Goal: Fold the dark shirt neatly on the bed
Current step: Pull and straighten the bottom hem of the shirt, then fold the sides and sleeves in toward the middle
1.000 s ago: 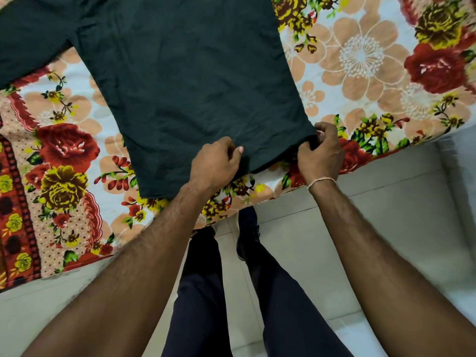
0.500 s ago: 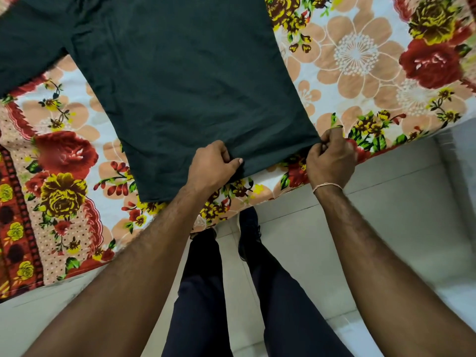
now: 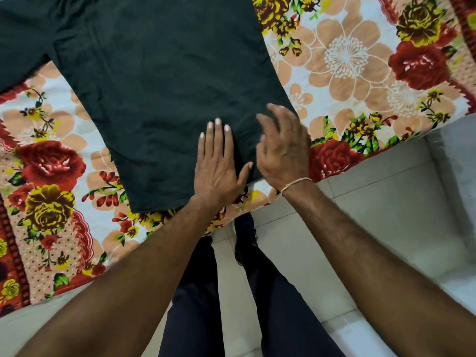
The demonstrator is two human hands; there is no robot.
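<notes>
The dark shirt (image 3: 159,81) lies spread flat on the bed's floral sheet (image 3: 360,73), its hem toward me and one sleeve running off the upper left. My left hand (image 3: 219,161) lies flat on the shirt near the hem, fingers straight and together. My right hand (image 3: 283,145) is over the shirt's near right corner with fingers spread and loosely bent, holding nothing; whether it touches the cloth is unclear. A thread band circles the right wrist.
The bed's near edge (image 3: 257,202) runs diagonally across the view. Below it is a pale tiled floor (image 3: 386,215), where my dark-trousered legs (image 3: 231,292) and a dark shoe stand close against the bed.
Both hands have let go of the hem they were pinching. The left hand now lies flat on the shirt, and the right hand has opened and moved up over the corner.
</notes>
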